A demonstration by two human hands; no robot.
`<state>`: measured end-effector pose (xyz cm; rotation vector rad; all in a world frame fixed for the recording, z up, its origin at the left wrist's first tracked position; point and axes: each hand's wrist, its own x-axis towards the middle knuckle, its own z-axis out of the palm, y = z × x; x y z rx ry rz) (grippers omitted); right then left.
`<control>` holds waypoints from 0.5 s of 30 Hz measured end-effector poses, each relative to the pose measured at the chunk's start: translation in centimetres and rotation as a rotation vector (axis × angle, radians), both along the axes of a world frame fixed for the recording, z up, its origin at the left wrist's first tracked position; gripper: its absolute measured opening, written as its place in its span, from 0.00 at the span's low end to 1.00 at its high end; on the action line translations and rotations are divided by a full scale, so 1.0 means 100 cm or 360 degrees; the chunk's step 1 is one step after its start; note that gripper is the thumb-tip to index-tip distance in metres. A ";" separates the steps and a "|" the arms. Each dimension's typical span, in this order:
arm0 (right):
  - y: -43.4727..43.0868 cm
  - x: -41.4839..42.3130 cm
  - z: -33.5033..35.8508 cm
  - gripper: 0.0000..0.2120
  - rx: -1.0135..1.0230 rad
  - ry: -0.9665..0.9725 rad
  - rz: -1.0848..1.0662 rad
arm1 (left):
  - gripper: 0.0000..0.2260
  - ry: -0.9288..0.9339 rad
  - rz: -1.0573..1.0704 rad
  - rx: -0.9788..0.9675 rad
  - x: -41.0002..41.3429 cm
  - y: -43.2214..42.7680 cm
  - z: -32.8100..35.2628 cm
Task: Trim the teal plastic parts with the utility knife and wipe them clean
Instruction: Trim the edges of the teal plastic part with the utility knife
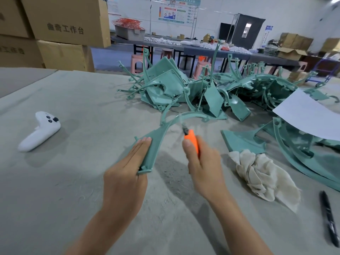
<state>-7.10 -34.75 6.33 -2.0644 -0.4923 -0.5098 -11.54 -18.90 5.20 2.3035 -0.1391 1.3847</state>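
Note:
My left hand (pixel 127 172) holds the wide end of a curved teal plastic part (pixel 156 138) just above the grey table; the fingers lie straight along its top face and the thumb is hidden beneath. The part's thin arc reaches away toward the pile. My right hand (pixel 204 166) grips an orange utility knife (pixel 192 139), its dark blade tip pointing up at the arc, blurred and close to the part's inner edge. A crumpled beige cloth (pixel 261 173) lies to the right of that hand. A heap of teal parts (pixel 211 91) sits behind.
A white game controller (pixel 41 130) lies at the left on the table (pixel 73 181). A black marker (pixel 329 218) rests at the right edge, and a white sheet (pixel 309 115) covers more teal pieces. Cardboard boxes (pixel 60 30) are stacked at the back left.

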 end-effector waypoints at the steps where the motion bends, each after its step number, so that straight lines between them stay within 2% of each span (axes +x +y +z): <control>1: 0.004 -0.003 -0.001 0.24 -0.0093 -0.0002 -0.0004 | 0.23 0.0004 -0.0008 0.0002 0.000 0.000 -0.001; 5: 0.005 -0.003 -0.002 0.25 -0.0272 -0.0014 -0.0125 | 0.25 0.0043 -0.0009 -0.0016 0.001 0.000 -0.004; 11: -0.009 0.008 -0.003 0.22 -0.0234 0.0016 -0.0229 | 0.26 0.0024 -0.0025 0.0032 -0.002 0.001 -0.002; 15: -0.016 0.011 -0.006 0.24 -0.0238 0.0010 -0.0283 | 0.27 0.0064 -0.0087 0.0082 -0.004 0.005 0.000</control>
